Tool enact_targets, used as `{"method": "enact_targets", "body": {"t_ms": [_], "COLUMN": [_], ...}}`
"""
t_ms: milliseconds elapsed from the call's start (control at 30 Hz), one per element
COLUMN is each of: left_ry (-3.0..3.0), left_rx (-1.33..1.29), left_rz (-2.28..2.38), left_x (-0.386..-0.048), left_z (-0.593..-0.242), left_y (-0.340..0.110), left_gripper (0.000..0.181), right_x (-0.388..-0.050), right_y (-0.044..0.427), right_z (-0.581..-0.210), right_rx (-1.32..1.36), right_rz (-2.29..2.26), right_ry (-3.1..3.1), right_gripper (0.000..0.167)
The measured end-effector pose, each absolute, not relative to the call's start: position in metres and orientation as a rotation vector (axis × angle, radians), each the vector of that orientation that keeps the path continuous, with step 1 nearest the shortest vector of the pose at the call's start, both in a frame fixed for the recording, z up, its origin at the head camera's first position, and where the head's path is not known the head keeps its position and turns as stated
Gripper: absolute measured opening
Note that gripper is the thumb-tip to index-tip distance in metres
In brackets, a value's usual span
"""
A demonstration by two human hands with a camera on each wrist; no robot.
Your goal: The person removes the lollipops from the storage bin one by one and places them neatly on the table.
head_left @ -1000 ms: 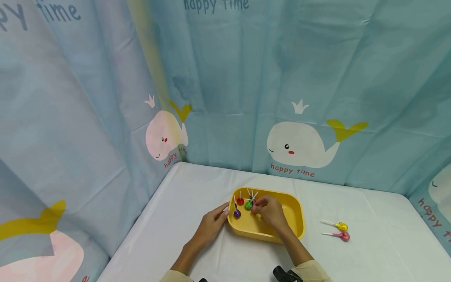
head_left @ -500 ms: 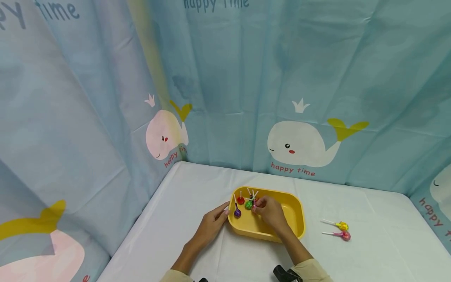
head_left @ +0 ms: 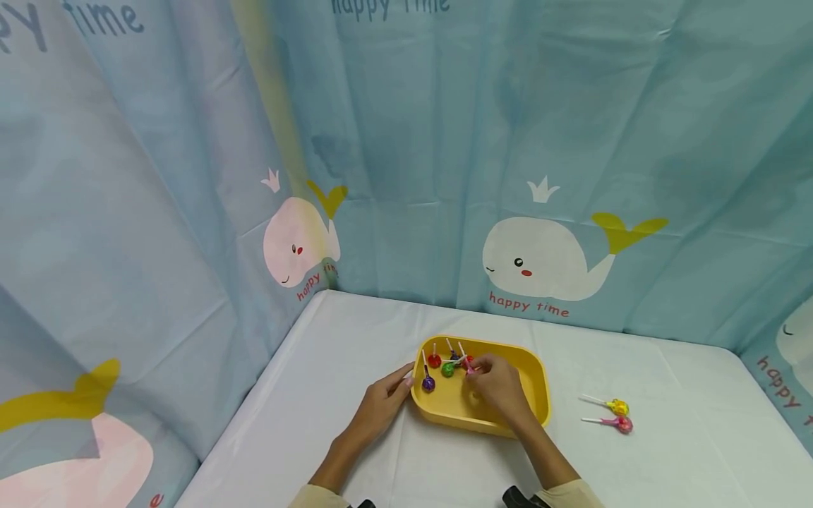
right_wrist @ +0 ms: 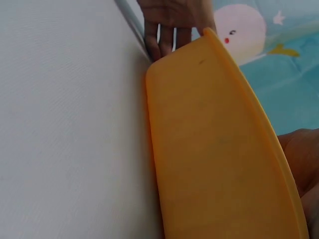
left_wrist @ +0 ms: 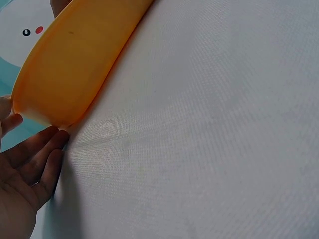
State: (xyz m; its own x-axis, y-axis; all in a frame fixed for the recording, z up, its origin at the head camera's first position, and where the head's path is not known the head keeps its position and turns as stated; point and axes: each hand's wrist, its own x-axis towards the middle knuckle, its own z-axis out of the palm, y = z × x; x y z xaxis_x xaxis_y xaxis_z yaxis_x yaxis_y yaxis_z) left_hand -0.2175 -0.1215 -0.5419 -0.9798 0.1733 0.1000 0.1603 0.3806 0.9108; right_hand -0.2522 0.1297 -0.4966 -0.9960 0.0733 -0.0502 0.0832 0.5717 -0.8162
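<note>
In the head view the left hand (head_left: 380, 406) rests at the left end of a yellow tray (head_left: 540, 388), thumb at the rim and fairly straight fingers against the outer wall. The left wrist view shows these fingers (left_wrist: 42, 158) touching the tray (left_wrist: 70, 62) low down. Inside the tray, the right hand (head_left: 498, 384) pinches a pink lollipop (head_left: 469, 365) between thumb and fingertips. To its left lie a green lollipop (head_left: 448, 370), a red one (head_left: 435, 360) and a purple one (head_left: 428, 384). Others behind the fingers are partly hidden.
Right of the tray, a yellow lollipop (head_left: 618, 406) and another pink lollipop (head_left: 623, 424) lie on the white tablecloth (head_left: 673, 451), sticks pointing left. A blue curtain (head_left: 413, 247) with printed whales stands behind and to the left.
The right hand has shifted slightly right within the tray, and the pink lollipop has moved with it, away from the green one. The left hand and the tray have stayed in place.
</note>
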Motion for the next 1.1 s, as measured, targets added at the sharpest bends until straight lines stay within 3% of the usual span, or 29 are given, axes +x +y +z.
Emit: {"method": "enact_targets", "body": {"t_ms": [533, 800, 1100], "left_ry": [2.61, 2.615, 2.618], "left_rx": [0.32, 0.321, 0.298], "left_rz": [1.707, 1.707, 1.703], "left_x": [-0.218, -0.217, -0.218], "left_z": [-0.542, -0.54, -0.541], "left_y": [-0.122, -0.121, -0.12], "left_gripper": [0.049, 0.05, 0.05], "right_x": [-0.239, -0.233, -0.221], "right_y": [0.149, 0.159, 0.172], "right_z": [-0.494, -0.488, -0.482], "right_rx": [0.065, 0.087, 0.111], "right_rz": [-1.582, -1.668, -1.657], "right_ry": [2.812, 2.767, 2.838], "right_gripper": [0.014, 0.033, 0.035]}}
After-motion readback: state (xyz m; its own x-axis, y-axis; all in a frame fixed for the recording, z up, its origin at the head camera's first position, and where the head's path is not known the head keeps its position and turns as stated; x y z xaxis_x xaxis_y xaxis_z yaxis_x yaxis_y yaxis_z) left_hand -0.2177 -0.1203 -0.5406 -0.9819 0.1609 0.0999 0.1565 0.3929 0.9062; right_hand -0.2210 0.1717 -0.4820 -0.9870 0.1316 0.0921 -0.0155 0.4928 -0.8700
